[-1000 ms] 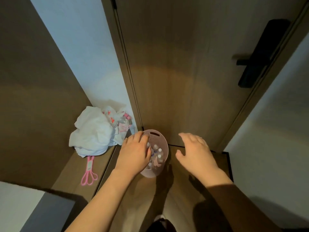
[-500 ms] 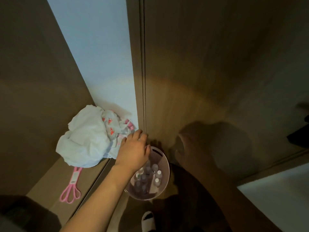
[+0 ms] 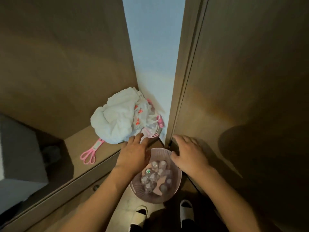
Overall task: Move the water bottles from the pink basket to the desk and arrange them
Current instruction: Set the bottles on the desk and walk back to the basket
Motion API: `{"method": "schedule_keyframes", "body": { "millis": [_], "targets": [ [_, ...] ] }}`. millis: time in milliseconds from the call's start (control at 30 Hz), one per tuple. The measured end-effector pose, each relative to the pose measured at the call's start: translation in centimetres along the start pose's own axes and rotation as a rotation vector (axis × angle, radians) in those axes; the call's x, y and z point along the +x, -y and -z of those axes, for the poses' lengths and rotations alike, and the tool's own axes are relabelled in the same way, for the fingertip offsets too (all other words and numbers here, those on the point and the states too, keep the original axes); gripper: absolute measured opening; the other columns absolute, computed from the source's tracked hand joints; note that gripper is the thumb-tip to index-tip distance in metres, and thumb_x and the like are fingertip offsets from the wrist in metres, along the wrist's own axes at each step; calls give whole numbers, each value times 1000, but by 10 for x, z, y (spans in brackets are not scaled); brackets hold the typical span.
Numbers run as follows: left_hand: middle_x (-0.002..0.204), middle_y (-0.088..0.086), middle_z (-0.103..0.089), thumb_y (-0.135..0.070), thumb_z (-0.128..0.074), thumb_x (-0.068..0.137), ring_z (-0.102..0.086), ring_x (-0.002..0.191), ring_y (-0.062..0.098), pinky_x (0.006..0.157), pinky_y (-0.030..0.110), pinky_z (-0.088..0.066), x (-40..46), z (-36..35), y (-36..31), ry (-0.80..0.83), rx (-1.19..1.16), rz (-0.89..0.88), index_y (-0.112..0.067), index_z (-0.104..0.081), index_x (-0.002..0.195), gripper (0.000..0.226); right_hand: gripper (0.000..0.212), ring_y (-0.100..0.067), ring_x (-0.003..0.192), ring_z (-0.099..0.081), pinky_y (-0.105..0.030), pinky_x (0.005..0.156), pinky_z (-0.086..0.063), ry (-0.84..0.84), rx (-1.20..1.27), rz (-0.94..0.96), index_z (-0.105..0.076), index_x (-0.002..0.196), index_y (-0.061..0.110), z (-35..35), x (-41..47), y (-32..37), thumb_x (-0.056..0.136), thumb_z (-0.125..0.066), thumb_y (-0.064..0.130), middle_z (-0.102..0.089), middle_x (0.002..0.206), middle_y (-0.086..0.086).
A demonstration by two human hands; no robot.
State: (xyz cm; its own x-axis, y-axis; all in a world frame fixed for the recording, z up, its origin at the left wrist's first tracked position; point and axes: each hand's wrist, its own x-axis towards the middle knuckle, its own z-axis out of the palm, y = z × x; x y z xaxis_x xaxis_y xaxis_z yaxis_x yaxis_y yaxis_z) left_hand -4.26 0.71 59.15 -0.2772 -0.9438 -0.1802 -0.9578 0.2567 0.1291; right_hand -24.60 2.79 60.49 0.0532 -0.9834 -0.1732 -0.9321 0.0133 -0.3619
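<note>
Both hands now over pink basket (image 3: 175,186) rim, R hand (image 3: 189,156) newly arrived opposite L hand (image 3: 135,154), fingers spread, gripping nothing yet; water bottles (image 3: 154,174) all inside — likely lifting basket next.

Left grip (image 3: 134,154) and right grip (image 3: 189,155) reach down (fingers spread)

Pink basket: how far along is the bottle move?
Done: nothing visible. The water bottles all sit inside the pink basket on the floor.
In hand: the left hand and right hand are over the basket's far rim, one each side; whether either grips it is unclear.
Left: moving every bottle out and arranging them.
</note>
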Motion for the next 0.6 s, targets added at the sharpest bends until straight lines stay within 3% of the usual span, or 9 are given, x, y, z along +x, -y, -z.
{"method": "schedule_keyframes", "body": {
  "millis": [133, 300, 600],
  "targets": [
    [145, 4, -40, -42, -47, 95, -41, 129, 27, 102, 44, -41, -6, -17, -8, 15, -34, 179, -23, -44, 140, 49, 61, -24, 133, -40, -37, 111, -30, 143, -67, 161, -36, 146, 22, -8, 27, -14, 90, -56, 37, -46, 145, -2],
    [146, 3, -41, -41, -49, 94, -39, 131, 26, 102, 44, -43, -17, -46, 0, 75, -80, 276, -23, -43, 141, 50, 58, -26, 131, -42, -38, 110, -32, 259, -97, 240, -40, 143, 20, -30, 47, -19, 90, -56, 38, -47, 143, -4],
    [142, 2, -42, -46, -44, 97, -45, 125, 27, 98, 45, -46, -2, -176, 52, 192, -168, 380, -24, -42, 141, 49, 62, -26, 131, -43, -38, 108, -36, 397, -171, 228, -37, 145, 21, -161, 88, -46, 90, -57, 41, -47, 144, -4]
  ]
}}
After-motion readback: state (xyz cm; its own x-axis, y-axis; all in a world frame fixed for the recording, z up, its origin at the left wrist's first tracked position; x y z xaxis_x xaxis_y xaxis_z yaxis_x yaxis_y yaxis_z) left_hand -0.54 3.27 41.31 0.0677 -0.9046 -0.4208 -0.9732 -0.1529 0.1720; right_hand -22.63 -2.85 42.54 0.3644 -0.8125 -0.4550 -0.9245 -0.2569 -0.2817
